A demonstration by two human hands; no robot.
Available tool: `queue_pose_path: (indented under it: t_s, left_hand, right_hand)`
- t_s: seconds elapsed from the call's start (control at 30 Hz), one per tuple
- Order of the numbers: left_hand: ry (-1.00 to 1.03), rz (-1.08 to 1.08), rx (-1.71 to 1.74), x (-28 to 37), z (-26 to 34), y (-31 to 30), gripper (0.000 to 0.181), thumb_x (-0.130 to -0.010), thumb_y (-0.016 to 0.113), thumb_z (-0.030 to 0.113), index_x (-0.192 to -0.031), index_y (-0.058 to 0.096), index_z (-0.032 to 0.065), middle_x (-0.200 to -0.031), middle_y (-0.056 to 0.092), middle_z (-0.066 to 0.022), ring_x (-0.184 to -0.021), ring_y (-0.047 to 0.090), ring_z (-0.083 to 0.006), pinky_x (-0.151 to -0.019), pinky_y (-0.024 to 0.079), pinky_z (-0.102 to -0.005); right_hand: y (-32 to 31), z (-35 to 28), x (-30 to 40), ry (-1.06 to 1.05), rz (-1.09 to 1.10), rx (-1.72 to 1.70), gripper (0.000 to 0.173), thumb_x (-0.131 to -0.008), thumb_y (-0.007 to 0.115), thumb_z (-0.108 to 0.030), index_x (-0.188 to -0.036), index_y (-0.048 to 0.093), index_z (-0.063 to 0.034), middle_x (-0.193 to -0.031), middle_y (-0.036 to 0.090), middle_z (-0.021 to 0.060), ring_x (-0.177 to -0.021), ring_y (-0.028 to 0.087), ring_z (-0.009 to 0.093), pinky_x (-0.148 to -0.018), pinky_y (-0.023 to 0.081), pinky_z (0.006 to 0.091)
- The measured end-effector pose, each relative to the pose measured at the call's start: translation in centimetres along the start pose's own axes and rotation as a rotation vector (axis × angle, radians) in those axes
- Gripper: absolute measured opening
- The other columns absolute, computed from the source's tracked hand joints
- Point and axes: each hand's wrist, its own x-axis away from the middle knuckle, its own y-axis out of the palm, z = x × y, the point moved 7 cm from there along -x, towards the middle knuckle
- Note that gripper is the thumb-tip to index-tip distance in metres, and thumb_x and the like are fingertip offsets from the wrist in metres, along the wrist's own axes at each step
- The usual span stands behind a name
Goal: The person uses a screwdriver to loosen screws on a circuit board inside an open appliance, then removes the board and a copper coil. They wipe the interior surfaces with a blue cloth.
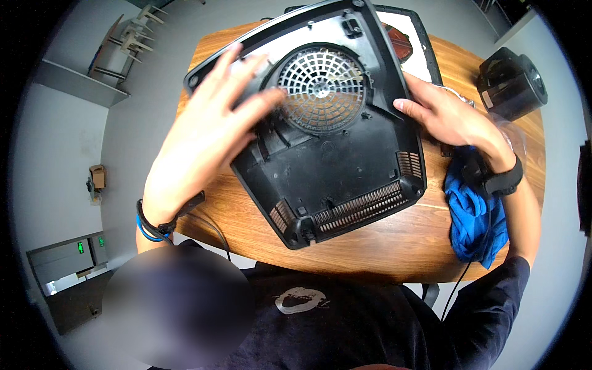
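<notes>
A black plastic housing [330,173], seemingly an appliance's bottom cover, is tilted above the wooden table with its hollow inner side facing me. It has a round fan grille [322,89] and slotted vents [360,206] along the near edge. My right hand [444,111] grips its right edge, with the thumb on the inner rim and the other fingers mostly hidden. My left hand [208,118], blurred, spreads its fingers over the left side by the grille. Whether it touches the plastic I cannot tell.
Behind the housing lies a black-rimmed panel [428,41] with a white inside and a dark reddish round part [398,44]. A crumpled blue cloth [476,212] lies under my right wrist. A black container [511,83] stands at the table's [365,252] right edge. Cables hang near both forearms.
</notes>
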Motion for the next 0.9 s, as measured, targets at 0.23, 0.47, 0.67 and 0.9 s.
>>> queue_pose_path:
  t_s: [0.23, 0.47, 0.67, 0.9]
  left_hand:
    - [0.291, -0.314, 0.026, 0.0, 2.8, 3.2, 0.041, -0.086, 0.086, 0.017, -0.123, 0.077, 0.0014, -0.174, 0.061, -0.0160, -0.177, 0.038, -0.0392, -0.148, 0.030, -0.0577]
    - [0.146, -0.512, -0.032, 3.2, 3.7, 7.3, 0.049, -0.088, 0.090, 0.020, -0.128, 0.066, 0.0051, -0.129, 0.074, -0.0125, -0.142, 0.072, -0.0323, -0.143, 0.039, -0.0574]
    - [0.073, -0.479, 0.005, 6.1, 4.0, 7.6, 0.046, -0.093, 0.089, 0.023, -0.128, 0.065, 0.0053, -0.130, 0.074, -0.0126, -0.148, 0.070, -0.0334, -0.140, 0.042, -0.0579]
    - [0.006, -0.498, 0.048, 7.5, 5.1, 7.4, 0.046, -0.093, 0.089, 0.027, -0.125, 0.066, 0.0039, -0.121, 0.070, -0.0139, -0.126, 0.076, -0.0360, -0.129, 0.055, -0.0522]
  right_hand:
    - [0.9, -1.6, -3.1, -0.137, -0.053, 0.042, 0.051, -0.124, 0.061, -0.030, -0.167, 0.057, -0.0026, -0.147, 0.075, 0.0302, -0.139, 0.073, 0.045, -0.119, 0.056, 0.0504]
    - [2.8, -0.9, -3.8, -0.074, -0.295, -0.162, 0.057, -0.122, 0.071, -0.024, -0.176, 0.055, -0.0135, -0.154, 0.076, 0.0153, -0.146, 0.070, 0.023, -0.124, 0.055, 0.0378]
    - [1.0, -0.4, -1.4, -0.155, -0.275, -0.287, 0.052, -0.120, 0.070, -0.015, -0.169, 0.059, -0.0029, -0.143, 0.079, 0.0129, -0.127, 0.077, 0.019, -0.115, 0.061, 0.0353]
    - [-3.0, 0.4, 4.7, -0.151, -0.316, 0.207, 0.032, -0.106, 0.084, -0.015, -0.133, 0.071, -0.0023, -0.123, 0.078, 0.0148, -0.115, 0.078, 0.034, -0.104, 0.063, 0.0438]
